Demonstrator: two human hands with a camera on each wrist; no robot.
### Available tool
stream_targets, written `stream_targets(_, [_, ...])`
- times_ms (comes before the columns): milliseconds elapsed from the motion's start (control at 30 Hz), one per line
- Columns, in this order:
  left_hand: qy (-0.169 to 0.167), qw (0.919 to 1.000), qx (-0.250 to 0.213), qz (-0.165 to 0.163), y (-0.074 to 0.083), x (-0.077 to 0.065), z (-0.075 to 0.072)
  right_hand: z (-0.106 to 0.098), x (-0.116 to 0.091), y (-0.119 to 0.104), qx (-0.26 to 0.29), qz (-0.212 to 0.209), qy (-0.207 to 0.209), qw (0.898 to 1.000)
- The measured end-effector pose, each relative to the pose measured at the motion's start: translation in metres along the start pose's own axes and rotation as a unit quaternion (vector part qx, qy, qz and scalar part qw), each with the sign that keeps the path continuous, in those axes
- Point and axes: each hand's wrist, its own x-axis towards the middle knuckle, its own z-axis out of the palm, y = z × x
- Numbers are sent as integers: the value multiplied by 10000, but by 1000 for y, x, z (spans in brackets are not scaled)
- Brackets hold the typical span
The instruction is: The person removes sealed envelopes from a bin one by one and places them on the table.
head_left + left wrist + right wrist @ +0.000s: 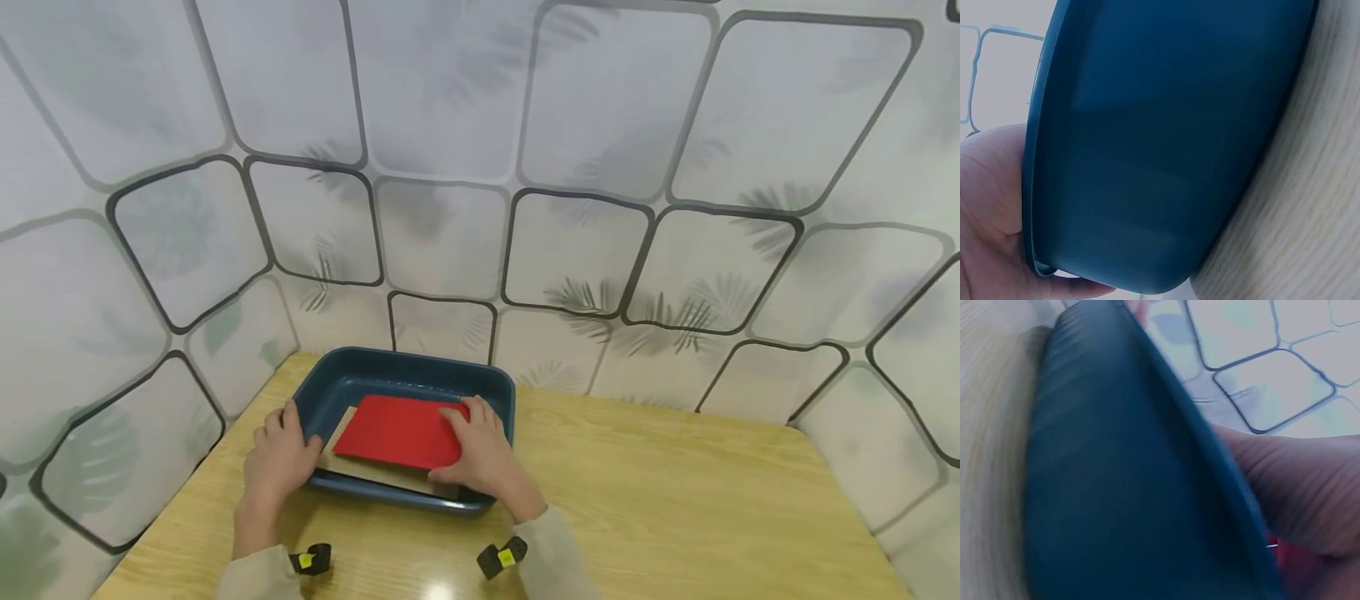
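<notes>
A dark blue plastic basin (420,364) stands on the wooden table. Inside it, a flat red rectangular piece (397,431) lies over a tan flat piece (382,475); what kind of things they are, I cannot tell. My left hand (277,458) grips the basin's left rim, its thumb toward the inside. In the left wrist view, a finger of it runs along the outer wall. My right hand (483,450) reaches over the basin's front right and holds the red piece by its right edge, thumb at the front. The right wrist view shows some red beneath this hand (1310,487).
The light wooden table (675,483) extends to the right of the basin. A pale curtain-like wall (442,233) with dark outlined shapes and leaf prints stands behind and on both sides. Black straps with yellow tags (306,561) show at the wrists.
</notes>
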Motion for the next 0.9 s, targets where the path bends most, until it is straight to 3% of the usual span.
stream_targets(300, [-20,10000,35,-4,1,-1,-1,-13,-19,14,441,141,372,9982])
stream_targets(700, [-6,10000,39,-31,2,-1,0,-26,-32,27,1157,489,229,9918])
stream_targets(900, [28,10000,34,16,1,0,-1,-31,-35,35,1191,623,191,9907])
